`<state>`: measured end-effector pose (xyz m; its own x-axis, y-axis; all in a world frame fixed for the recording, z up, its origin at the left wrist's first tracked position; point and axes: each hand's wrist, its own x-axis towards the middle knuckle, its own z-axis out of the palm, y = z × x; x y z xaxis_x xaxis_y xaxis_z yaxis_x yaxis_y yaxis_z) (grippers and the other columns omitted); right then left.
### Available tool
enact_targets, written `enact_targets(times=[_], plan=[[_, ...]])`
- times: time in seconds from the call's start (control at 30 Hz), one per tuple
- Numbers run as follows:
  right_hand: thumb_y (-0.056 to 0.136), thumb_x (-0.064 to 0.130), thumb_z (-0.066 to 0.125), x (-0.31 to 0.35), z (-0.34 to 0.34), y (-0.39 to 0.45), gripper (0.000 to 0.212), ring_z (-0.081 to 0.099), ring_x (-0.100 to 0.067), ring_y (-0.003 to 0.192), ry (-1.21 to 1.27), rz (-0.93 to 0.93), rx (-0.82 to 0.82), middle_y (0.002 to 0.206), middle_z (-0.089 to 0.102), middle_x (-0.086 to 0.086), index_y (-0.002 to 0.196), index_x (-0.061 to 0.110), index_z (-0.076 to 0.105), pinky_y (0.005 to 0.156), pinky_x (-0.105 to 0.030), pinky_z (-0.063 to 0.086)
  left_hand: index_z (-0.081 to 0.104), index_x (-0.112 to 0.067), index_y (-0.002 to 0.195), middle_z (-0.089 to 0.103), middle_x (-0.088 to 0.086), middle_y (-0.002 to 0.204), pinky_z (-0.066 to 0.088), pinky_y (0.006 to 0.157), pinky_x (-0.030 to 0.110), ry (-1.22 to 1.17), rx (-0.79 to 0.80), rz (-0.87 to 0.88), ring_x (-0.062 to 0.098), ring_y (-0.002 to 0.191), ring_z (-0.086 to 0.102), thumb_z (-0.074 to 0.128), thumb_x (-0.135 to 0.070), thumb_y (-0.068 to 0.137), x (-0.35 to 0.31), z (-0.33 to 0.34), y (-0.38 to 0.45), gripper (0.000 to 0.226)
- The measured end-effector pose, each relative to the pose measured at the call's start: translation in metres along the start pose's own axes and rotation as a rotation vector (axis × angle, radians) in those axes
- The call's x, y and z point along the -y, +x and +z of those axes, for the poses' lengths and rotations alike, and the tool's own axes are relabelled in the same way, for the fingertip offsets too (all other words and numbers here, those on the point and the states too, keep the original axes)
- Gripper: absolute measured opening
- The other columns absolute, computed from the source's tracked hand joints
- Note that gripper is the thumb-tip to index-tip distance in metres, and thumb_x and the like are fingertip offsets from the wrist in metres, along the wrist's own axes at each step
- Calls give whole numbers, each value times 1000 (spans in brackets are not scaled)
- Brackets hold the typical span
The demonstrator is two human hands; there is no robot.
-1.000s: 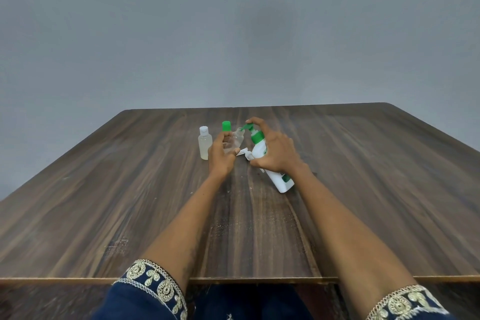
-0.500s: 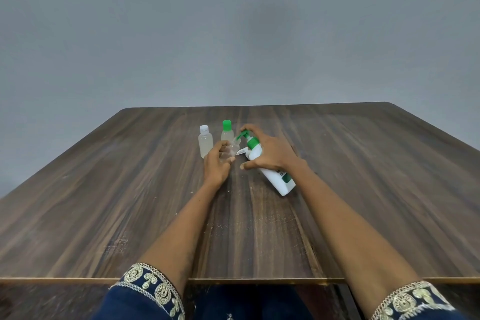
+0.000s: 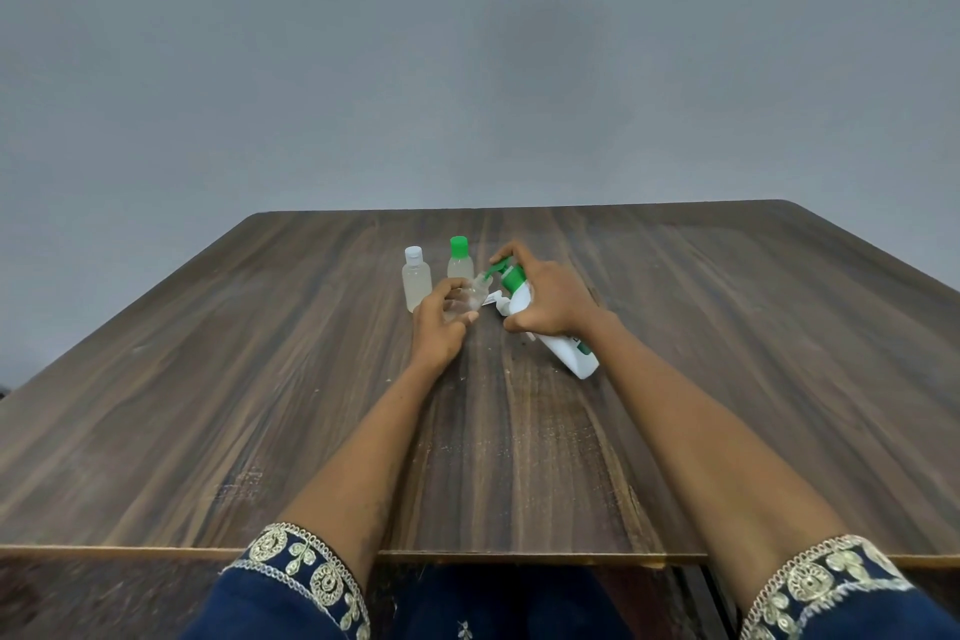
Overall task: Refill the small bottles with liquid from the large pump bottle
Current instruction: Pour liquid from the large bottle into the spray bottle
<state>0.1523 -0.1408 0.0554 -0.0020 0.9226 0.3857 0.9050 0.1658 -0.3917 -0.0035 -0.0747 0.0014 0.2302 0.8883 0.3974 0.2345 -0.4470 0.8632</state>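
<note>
Both forearms are stretched forward over the wooden table, and the two hands are brought close together near its middle. The left hand is turned with its back toward the camera, and its fingers and thumb are curled around a small clear bottle, which is held tilted with its open mouth toward the right. The right hand is wrapped around the upper body of the large pump bottle. This white bottle is leaned over to the left, with its base on or just above the table toward the right. The index finger is laid over the green pump head, and the nozzle is pointed at the mouth of the held bottle. Whether liquid is flowing cannot be told.

Three small bottles are counted. Besides the held one, a bottle with a white cap and a bottle with a green cap are standing upright just behind the left hand, side by side. One large pump bottle is seen. A small white object, perhaps a removed cap, is lying on the table between the hands. Embroidered blue sleeves are visible at the near edge.
</note>
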Motion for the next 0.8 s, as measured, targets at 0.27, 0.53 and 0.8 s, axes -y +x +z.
enact_targets(times=[0.27, 0.53, 0.8], plan=[[60, 25, 75, -4, -1, 2, 76, 48, -13, 51, 36, -9, 15, 54, 46, 6, 124, 41, 40, 52, -26, 37, 58, -12, 109, 60, 2, 103, 48, 85, 30, -17, 7, -26, 14, 90, 56, 66, 3, 78, -3, 3, 1, 36], [60, 26, 77, -1, -1, 0, 66, 50, -17, 54, 16, -16, -45, 58, 47, 6, 117, 33, 45, 52, -26, 34, 58, -12, 108, 61, 1, 102, 48, 86, 29, -23, 22, -28, 16, 93, 56, 68, 4, 77, -4, 6, 2, 36], [62, 23, 75, -3, -4, 2, 74, 46, -14, 51, 15, -38, -2, 54, 44, 5, 127, 38, 42, 50, -25, 34, 58, -17, 103, 62, 2, 98, 52, 86, 35, -36, 8, -29, 20, 92, 60, 70, 3, 74, -3, 4, 3, 37]])
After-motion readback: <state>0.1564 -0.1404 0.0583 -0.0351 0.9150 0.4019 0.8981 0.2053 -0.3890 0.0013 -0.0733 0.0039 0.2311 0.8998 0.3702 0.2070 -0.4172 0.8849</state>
